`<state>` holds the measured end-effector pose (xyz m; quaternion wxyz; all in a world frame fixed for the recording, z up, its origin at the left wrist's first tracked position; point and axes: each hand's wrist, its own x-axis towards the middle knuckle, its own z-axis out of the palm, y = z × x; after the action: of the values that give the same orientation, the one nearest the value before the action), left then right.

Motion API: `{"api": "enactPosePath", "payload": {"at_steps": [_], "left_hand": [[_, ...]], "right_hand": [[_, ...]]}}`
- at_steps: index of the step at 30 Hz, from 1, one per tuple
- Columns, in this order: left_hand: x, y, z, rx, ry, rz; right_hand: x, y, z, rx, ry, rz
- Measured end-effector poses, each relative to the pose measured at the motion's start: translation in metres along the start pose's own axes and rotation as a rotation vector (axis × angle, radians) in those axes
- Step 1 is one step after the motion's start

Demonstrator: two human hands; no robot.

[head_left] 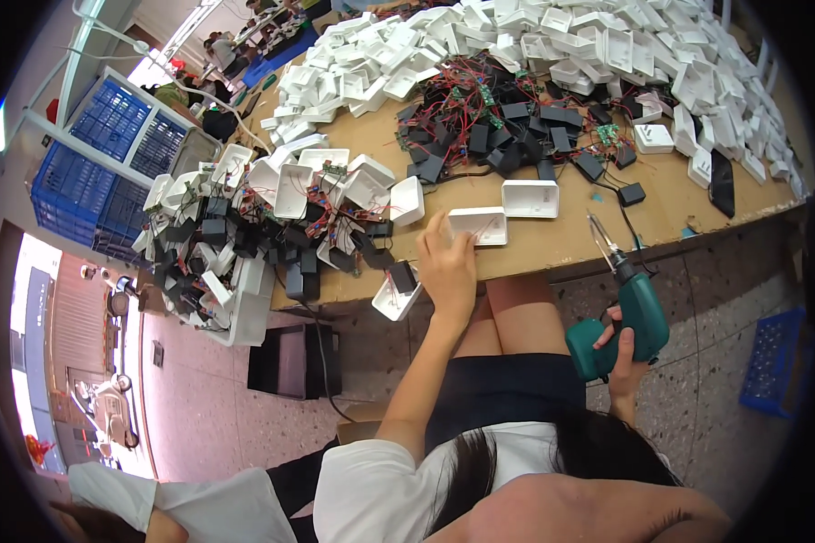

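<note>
My left hand (445, 268) rests at the table's near edge, fingers touching a white rectangular plastic case (478, 226) lying open side up. A second white case (531, 198) lies just right of it. My right hand (622, 355) grips a teal electric screwdriver (627, 317) below the table edge, its bit pointing up toward the table. A white case with a black part (397, 291) hangs at the edge left of my left hand.
A large heap of white plastic cases (552, 41) covers the far table. Black adapters with red wires and green boards (507, 122) lie in the middle. Assembled units pile at the left (263, 217). Blue crates (109, 154) stand left; another (774, 362) on the floor right.
</note>
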<state>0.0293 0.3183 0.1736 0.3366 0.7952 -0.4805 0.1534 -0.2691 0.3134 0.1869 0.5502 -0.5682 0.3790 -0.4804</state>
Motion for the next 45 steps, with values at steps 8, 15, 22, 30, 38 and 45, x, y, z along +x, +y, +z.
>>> {"api": "enactPosePath", "payload": {"at_steps": [8, 15, 22, 30, 38, 45], "left_hand": [[-0.016, -0.034, 0.029, -0.124, -0.002, 0.185], [0.008, -0.077, 0.014, -0.173, -0.025, 0.189], [0.026, -0.149, 0.003, -0.239, -0.028, 0.248], [0.024, -0.183, 0.005, -0.181, -0.06, 0.207], [0.021, -0.207, 0.009, -0.097, -0.038, 0.205], [0.021, -0.224, 0.002, -0.06, -0.053, 0.188]], "right_hand": [[-0.002, 0.033, 0.027, 0.021, -0.103, 0.063], [-0.002, 0.021, 0.104, -0.083, -0.109, 0.091], [-0.019, 0.02, 0.191, -0.125, -0.122, 0.131], [-0.017, 0.023, 0.246, -0.267, -0.103, 0.131], [-0.014, 0.028, 0.298, -0.402, -0.052, 0.053], [-0.017, 0.029, 0.329, -0.422, -0.038, 0.07]]}}
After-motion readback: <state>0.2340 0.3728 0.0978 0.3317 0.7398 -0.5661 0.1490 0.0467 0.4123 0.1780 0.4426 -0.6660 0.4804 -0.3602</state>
